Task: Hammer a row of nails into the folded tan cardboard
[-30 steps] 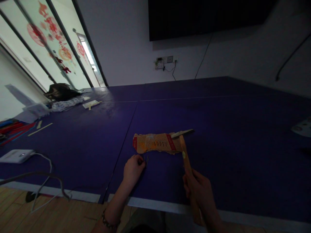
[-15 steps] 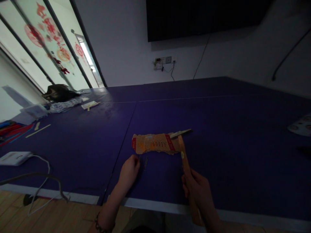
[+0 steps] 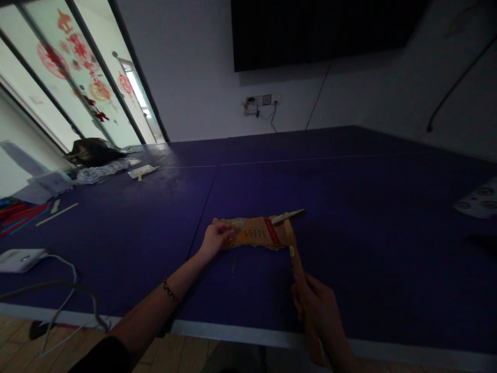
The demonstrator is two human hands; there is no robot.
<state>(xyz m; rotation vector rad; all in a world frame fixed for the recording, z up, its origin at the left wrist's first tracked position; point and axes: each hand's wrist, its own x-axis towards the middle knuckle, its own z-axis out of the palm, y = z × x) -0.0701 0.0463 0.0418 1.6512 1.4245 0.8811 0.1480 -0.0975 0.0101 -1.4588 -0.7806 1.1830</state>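
Observation:
My right hand (image 3: 320,305) is wrapped around the wooden handle of a hammer (image 3: 298,264). Its head (image 3: 289,215) lies across the right end of a brown cardboard strip (image 3: 248,224) with red bands. Over the left part of the cardboard, my left hand (image 3: 217,238) has its fingertips pinched together on a thin nail, mostly hidden by the fingers. A row of slim dark upright marks (image 3: 256,233) shows on the cardboard; whether they are nails or print I cannot make out. Loose thin nails (image 3: 234,264) lie on the purple tabletop just in front.
On the left are a white box-like device (image 3: 21,260) with a cable (image 3: 70,267), red and blue strips (image 3: 23,220) and a pale stick (image 3: 57,214). A dark bag (image 3: 93,151) sits at the back left. A power strip (image 3: 479,201) lies at the right edge.
My left hand has moved forward from beside the loose nails to above the cardboard's left part. My right hand and the hammer have stayed nearly still.

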